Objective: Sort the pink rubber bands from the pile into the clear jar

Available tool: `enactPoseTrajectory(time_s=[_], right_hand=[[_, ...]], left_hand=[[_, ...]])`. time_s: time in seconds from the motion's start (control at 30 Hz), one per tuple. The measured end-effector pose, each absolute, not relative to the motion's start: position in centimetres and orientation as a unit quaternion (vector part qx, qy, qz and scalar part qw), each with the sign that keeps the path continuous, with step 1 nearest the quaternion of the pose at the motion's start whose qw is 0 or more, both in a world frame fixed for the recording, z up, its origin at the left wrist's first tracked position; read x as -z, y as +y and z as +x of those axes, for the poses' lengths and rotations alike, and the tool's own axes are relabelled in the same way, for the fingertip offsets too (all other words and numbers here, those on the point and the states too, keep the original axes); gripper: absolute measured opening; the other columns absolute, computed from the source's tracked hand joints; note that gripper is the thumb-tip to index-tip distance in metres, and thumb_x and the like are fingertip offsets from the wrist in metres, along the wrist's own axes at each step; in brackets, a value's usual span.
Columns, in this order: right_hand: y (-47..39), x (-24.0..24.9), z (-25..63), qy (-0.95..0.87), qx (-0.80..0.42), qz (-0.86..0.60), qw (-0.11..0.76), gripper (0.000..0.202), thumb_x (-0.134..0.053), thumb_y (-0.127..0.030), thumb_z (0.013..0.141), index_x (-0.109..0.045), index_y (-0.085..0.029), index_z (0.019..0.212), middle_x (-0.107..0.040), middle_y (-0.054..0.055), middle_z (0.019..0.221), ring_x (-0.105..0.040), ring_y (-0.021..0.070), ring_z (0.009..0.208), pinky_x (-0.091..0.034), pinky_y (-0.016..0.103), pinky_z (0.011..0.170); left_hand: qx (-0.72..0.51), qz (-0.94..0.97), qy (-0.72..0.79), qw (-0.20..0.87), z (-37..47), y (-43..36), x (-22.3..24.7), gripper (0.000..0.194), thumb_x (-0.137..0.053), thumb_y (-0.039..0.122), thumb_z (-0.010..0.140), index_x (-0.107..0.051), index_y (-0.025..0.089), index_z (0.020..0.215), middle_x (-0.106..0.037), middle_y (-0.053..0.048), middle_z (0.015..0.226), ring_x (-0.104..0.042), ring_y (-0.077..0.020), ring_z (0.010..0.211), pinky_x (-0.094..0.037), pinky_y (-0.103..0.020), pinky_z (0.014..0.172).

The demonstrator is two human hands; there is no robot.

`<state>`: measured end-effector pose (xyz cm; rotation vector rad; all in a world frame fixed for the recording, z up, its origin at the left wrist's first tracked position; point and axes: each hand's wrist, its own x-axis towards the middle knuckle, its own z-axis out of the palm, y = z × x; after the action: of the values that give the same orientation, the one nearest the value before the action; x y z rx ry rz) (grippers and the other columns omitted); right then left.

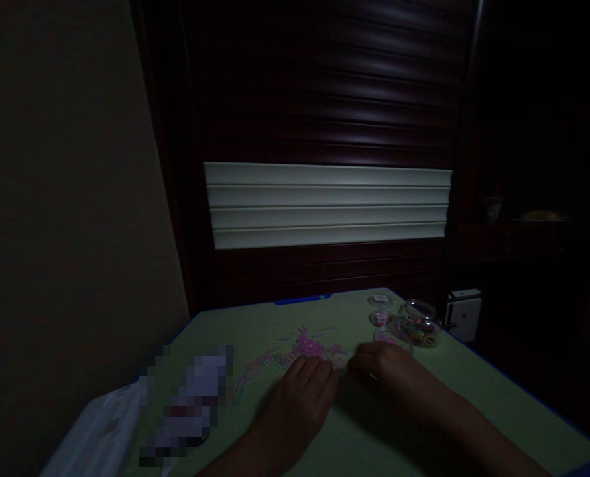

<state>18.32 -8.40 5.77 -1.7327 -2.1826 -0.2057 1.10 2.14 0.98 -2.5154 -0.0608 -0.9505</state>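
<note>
two hands [307,391], one pink heap [309,345], one jar [419,326], three round dishes or lids [382,318]

A pink heap of small, thin pieces [309,346] sits loosely mounded on the bench [369,430], just beyond the left hand [309,391], whose fingers hide its near edge. Slender strands [261,364] in pale pink, orange and bluish tones lie flat and tangled, trailing from the heap to the left; a shorter pinkish scatter [337,350] spreads to the right. Dim light blurs their finer shapes.
</note>
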Motion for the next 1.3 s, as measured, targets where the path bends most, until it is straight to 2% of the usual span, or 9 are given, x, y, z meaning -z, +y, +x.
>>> enactPoseTrajectory(time_s=[0.3,0.57,0.77,1.0,1.3], right_hand=[[-8.29,-5.69,18.75,-0.746,0.11,-0.633,0.174,0.023,-0.043,-0.015,0.09,-0.06,-0.017,0.075,-0.062,0.003,0.073,-0.056,0.0133,0.065,-0.035,0.024,0.06],[-8.39,-5.61,18.59,-0.764,0.078,-0.619,0.164,0.026,-0.043,-0.022,0.092,-0.062,-0.017,0.076,-0.063,0.005,0.075,-0.057,0.0131,0.066,-0.035,0.023,0.061],[-8.32,-5.35,18.27,-0.765,0.063,-0.619,0.169,0.022,-0.044,-0.014,0.088,-0.062,-0.017,0.075,-0.063,0.004,0.075,-0.057,0.0125,0.066,-0.035,0.022,0.059],[-8.34,-5.58,18.09,-0.763,0.049,-0.623,0.166,0.021,-0.045,-0.013,0.087,-0.061,-0.017,0.074,-0.063,0.004,0.075,-0.056,0.0117,0.065,-0.035,0.021,0.058],[-8.41,-5.64,18.03,-0.757,0.042,-0.625,0.186,0.017,-0.047,-0.009,0.083,-0.058,-0.017,0.073,-0.062,0.003,0.075,-0.055,0.0117,0.065,-0.034,0.021,0.058]], left_hand=[[0.334,-0.918,-0.035,0.212,1.11,2.18,-0.94,0.018,-0.038,0.004,0.09,-0.054,0.012,0.093,-0.057,-0.008,0.087,-0.054,-0.0211,0.081,-0.046,-0.036,0.072],[0.322,-0.921,-0.037,0.214,1.09,2.34,-0.55,0.019,-0.038,0.004,0.09,-0.054,0.013,0.097,-0.057,-0.008,0.091,-0.053,-0.0217,0.082,-0.046,-0.038,0.075],[0.325,-0.922,-0.037,0.209,1.1,2.32,-0.51,0.02,-0.037,0.004,0.09,-0.053,0.013,0.095,-0.057,-0.007,0.088,-0.054,-0.021,0.082,-0.046,-0.037,0.074],[0.331,-0.921,-0.03,0.203,1.12,1.96,-1.13,0.02,-0.036,0.004,0.09,-0.054,0.012,0.09,-0.055,-0.006,0.083,-0.052,-0.0207,0.077,-0.046,-0.035,0.07],[0.314,-0.928,-0.032,0.2,1.18,2.19,-0.92,0.019,-0.038,0.003,0.089,-0.054,0.012,0.092,-0.055,-0.006,0.087,-0.051,-0.0213,0.079,-0.045,-0.036,0.071]])
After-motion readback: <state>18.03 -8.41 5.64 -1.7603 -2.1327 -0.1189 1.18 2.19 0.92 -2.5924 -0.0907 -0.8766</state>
